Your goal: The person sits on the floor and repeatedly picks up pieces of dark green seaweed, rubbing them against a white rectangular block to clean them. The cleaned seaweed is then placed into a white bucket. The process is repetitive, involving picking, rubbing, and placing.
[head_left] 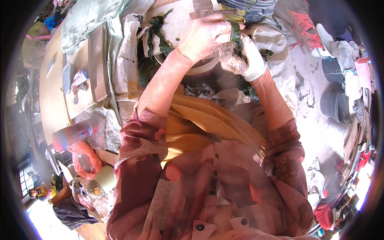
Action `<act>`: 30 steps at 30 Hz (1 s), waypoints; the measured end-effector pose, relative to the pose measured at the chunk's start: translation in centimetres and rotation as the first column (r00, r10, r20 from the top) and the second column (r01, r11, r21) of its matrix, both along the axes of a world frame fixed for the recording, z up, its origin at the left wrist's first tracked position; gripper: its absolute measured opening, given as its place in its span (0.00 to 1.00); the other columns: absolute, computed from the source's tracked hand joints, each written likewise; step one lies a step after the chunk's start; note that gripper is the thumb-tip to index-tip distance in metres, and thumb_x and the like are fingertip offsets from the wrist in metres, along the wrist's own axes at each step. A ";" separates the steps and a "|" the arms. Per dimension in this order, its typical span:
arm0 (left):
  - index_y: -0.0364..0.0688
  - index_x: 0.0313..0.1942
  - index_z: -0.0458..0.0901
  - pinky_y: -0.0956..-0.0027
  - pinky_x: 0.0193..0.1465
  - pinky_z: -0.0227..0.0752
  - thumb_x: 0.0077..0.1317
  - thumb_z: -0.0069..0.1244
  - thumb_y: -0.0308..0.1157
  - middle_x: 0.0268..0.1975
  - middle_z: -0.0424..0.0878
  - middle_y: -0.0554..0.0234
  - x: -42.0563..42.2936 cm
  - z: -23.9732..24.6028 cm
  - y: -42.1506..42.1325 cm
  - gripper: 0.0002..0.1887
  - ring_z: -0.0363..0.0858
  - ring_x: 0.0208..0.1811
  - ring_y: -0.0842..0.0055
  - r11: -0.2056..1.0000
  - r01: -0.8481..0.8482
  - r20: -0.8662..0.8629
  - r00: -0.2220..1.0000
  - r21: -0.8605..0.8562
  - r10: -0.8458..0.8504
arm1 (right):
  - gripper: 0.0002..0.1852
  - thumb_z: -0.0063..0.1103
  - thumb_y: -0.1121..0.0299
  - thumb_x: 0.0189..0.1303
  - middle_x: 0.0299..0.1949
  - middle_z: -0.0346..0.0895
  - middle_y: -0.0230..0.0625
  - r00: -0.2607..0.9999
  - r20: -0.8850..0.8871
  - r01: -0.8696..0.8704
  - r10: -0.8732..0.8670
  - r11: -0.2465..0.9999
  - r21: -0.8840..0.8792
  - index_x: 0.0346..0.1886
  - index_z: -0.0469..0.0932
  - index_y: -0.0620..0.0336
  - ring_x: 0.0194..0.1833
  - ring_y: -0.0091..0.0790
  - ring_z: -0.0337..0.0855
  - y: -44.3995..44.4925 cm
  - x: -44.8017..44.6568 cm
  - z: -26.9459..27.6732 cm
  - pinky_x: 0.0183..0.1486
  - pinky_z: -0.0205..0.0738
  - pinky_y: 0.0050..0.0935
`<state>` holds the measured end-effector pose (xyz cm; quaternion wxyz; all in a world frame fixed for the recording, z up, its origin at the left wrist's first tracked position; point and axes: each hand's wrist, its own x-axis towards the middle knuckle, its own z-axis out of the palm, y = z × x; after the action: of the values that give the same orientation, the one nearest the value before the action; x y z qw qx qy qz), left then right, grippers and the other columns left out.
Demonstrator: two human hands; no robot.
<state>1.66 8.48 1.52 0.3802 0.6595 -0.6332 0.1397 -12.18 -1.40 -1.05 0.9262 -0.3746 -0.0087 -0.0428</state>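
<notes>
My bare left hand (pixel 204 37) is closed around one side of a dark green strip (pixel 235 33) that looks like seaweed. On the other side, my right hand (pixel 244 58) wears a white glove with soiled fingers and grips the same strip. Both hands are close together above a pale round container (pixel 204 68), whose rim shows under my left wrist. More dark green strips (pixel 159 37) lie draped over a whitish surface to the left of my hands. A brown piece with a bar (pixel 207 10) stands just beyond my left hand; its kind is unclear.
Cardboard (pixel 54 90) and woven sacks (pixel 90 24) lie on the left, with a red bottle (pixel 76 133) and a cream mug (pixel 105 178). A ribbed dark tub (pixel 255 9) stands beyond my hands. Red strapping (pixel 306 30) and a grey bucket (pixel 333 105) are on the right.
</notes>
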 end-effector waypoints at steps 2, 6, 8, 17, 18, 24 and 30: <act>0.50 0.29 0.83 0.67 0.29 0.75 0.55 0.55 0.42 0.30 0.82 0.68 0.0 -0.2 0.5 0.08 0.81 0.27 0.71 0.986 -0.164 0.110 0.980 -0.037 0.168 | 0.22 0.37 0.50 0.69 0.27 0.75 0.37 0.988 -0.134 0.054 -0.077 0.985 -0.166 0.44 0.70 0.62 0.14 0.22 0.62 -1.5 0.7 -0.5 0.17 0.58 0.22; 0.47 0.29 0.85 0.72 0.35 0.76 0.52 0.56 0.40 0.37 0.82 0.71 -0.6 0.7 0.4 0.09 0.82 0.34 0.71 0.875 -0.390 0.078 0.920 0.286 0.385 | 0.21 0.36 0.58 0.71 0.51 0.71 0.48 0.817 0.409 0.452 -0.407 0.011 -0.892 0.57 0.65 0.64 0.36 0.27 0.72 -4.5 2.1 -2.5 0.31 0.70 0.27; 0.44 0.30 0.85 0.71 0.38 0.76 0.52 0.56 0.38 0.38 0.83 0.70 -0.4 -0.2 0.4 0.09 0.82 0.35 0.70 0.922 -0.317 -0.007 0.945 0.220 0.327 | 0.21 0.38 0.60 0.70 0.54 0.70 0.49 0.817 -0.030 0.259 -0.576 0.412 -0.874 0.59 0.65 0.66 0.41 0.27 0.72 -2.6 2.1 0.0 0.34 0.71 0.27; 0.34 0.37 0.82 0.75 0.47 0.73 0.54 0.59 0.27 0.38 0.83 0.60 0.7 0.2 0.4 0.10 0.82 0.40 0.76 0.971 -0.025 -0.865 0.449 0.236 0.222 | 0.16 0.55 0.61 0.62 0.33 0.80 0.27 0.897 -0.232 0.078 -0.376 0.652 -0.754 0.47 0.80 0.61 0.30 0.17 0.73 -3.1 1.0 2.2 0.31 0.66 0.17; 0.31 0.41 0.81 0.75 0.47 0.73 0.57 0.58 0.26 0.38 0.83 0.59 1.6 -0.3 0.6 0.12 0.81 0.39 0.77 0.988 -0.009 -0.912 0.382 0.157 0.149 | 0.16 0.55 0.62 0.62 0.32 0.80 0.25 0.921 -0.154 0.115 -0.358 0.628 -0.769 0.47 0.80 0.61 0.28 0.15 0.72 -4.8 0.8 0.6 0.28 0.65 0.16; 0.39 0.45 0.80 0.75 0.44 0.74 0.60 0.56 0.32 0.37 0.84 0.60 2.6 0.0 1.5 0.14 0.81 0.41 0.77 0.996 0.042 -0.810 0.586 0.076 0.037 | 0.13 0.56 0.62 0.61 0.22 0.72 0.19 0.909 -0.186 0.191 -0.374 0.769 -0.611 0.43 0.81 0.58 0.18 0.13 0.63 -5.5 0.4 0.3 0.16 0.53 0.15; 0.47 0.36 0.84 0.66 0.44 0.75 0.60 0.52 0.38 0.36 0.84 0.59 0.9 0.0 0.7 0.08 0.82 0.38 0.63 0.915 -0.213 -0.048 0.969 0.343 0.243 | 0.12 0.58 0.59 0.59 0.17 0.71 0.22 0.858 -0.369 -0.001 -0.357 0.718 -0.696 0.38 0.83 0.56 0.17 0.16 0.64 -4.5 2.0 1.0 0.20 0.59 0.18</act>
<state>2.53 9.20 1.52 0.2717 0.7895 -0.5486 0.0436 -10.20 -5.91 -0.01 0.6895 -0.6815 0.2426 -0.0349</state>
